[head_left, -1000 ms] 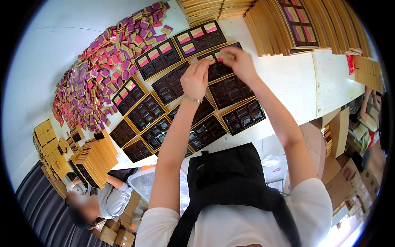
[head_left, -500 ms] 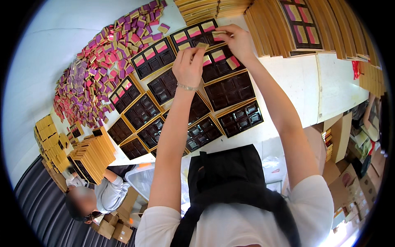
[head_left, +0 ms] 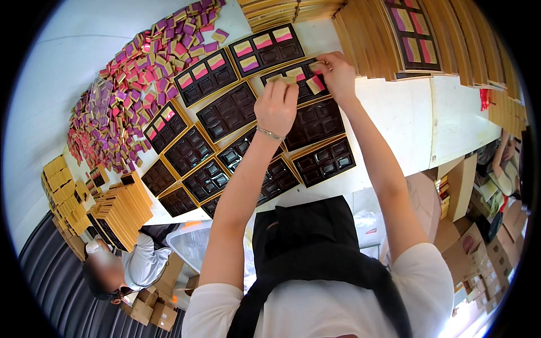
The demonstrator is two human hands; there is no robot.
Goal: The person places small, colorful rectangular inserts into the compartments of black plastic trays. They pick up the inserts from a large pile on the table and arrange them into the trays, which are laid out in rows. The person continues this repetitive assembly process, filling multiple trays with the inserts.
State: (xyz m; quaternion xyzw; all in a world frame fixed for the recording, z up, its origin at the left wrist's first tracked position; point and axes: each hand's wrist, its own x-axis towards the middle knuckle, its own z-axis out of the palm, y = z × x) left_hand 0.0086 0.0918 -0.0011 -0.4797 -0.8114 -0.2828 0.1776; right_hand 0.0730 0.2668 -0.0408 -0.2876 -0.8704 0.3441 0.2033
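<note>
Small flat wrapped squares, gold with pink or purple, are held in both my hands. My left hand (head_left: 276,110) is closed on gold-faced squares (head_left: 283,80) over the left part of a black compartment tray (head_left: 304,98). At that tray's upper right corner, my right hand (head_left: 340,79) pinches another wrapped square (head_left: 316,67). Pink-and-gold squares (head_left: 315,85) lie in some of its compartments; my fingers hide others. Just beyond, another black tray (head_left: 276,54) has three pink-and-gold squares along its far row and a purple one (head_left: 248,62) below them.
More black trays in gold boxes (head_left: 227,111) stand in slanting rows on the white table (head_left: 389,118). A large heap of pink, purple and gold squares (head_left: 141,79) spreads at the far left. Stacked boxes (head_left: 366,42) line the far right. Another person (head_left: 143,262) sits at lower left.
Both hands have come nearer from the far tray to the tray below it, the left also shifting right. The far tray's compartments are now uncovered by my hands.
</note>
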